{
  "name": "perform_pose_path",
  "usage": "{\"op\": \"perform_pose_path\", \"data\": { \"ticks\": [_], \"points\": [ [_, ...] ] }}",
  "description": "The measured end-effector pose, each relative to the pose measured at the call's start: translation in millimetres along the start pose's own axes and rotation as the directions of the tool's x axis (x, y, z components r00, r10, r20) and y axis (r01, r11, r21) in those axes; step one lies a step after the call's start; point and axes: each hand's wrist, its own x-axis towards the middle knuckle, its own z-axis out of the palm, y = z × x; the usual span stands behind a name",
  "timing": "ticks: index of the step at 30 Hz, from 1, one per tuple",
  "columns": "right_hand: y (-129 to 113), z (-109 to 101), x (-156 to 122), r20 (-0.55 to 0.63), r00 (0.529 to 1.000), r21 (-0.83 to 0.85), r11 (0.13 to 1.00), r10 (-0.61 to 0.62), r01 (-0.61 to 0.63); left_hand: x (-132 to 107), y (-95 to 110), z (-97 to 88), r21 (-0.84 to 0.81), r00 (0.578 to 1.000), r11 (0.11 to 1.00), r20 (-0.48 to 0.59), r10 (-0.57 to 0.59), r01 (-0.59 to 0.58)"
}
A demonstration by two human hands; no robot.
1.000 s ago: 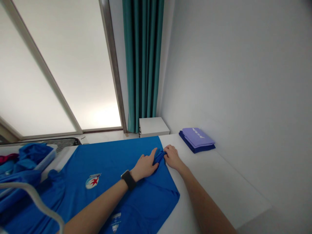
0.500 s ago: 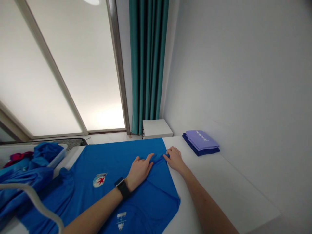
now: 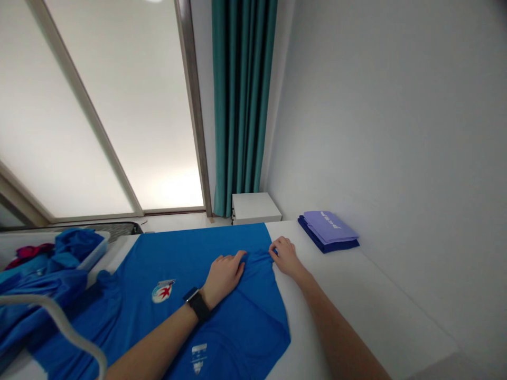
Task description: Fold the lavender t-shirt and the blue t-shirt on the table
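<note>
A blue T-shirt (image 3: pixel 237 311) lies spread on a white table (image 3: pixel 356 301), with a red-and-white badge (image 3: pixel 163 291) on its chest and a pale print (image 3: pixel 198 357) lower down. My left hand (image 3: pixel 224 277), with a black watch (image 3: pixel 197 305) on its wrist, rests on the shirt and its fingertips pinch a low ridge of fabric. My right hand (image 3: pixel 285 257) sits at the shirt's far edge, fingers curled on the cloth, mostly over the bare table.
A white plastic bin (image 3: pixel 97 250) at the left holds crumpled blue clothes and something red. A folded purple-and-navy stack (image 3: pixel 328 231) sits by the wall. A white cable (image 3: pixel 59 316) crosses the lower left. Beyond the table stand a white cabinet (image 3: pixel 255 207) and a teal curtain (image 3: pixel 242 95).
The raised fold between my hands has flattened into a low ridge. My left hand has drawn slightly back from it, and my fingers have closed together.
</note>
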Motion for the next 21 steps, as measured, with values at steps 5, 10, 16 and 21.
{"op": "perform_pose_path", "data": {
  "ticks": [5, 10, 16, 21],
  "points": [
    [-7.3, -8.3, -2.8, -0.065, 0.992, 0.056, 0.992, -0.111, 0.115, -2.8, 1.7, -2.3, -0.044, 1.000, 0.999, 0.006, 0.006, -0.006],
    [-11.1, -12.0, -2.5, -0.089, 0.986, 0.210, 0.965, -0.139, 0.155, -3.2, 0.7, -2.8, -0.085, 0.999, 0.995, 0.006, 0.043, -0.043],
    [-13.4, -0.6, 0.8, -0.016, 0.999, 0.131, 0.991, -0.034, 0.036, -3.5, -0.2, -0.6, -0.102, 0.998, 0.993, -0.004, 0.057, -0.057],
    [-18.9, 1.9, 0.2, -0.020, 0.993, 0.130, 0.984, -0.118, 0.119, -4.0, -0.8, -0.8, -0.099, 0.996, 0.991, -0.013, 0.086, -0.086]
  ]
}}
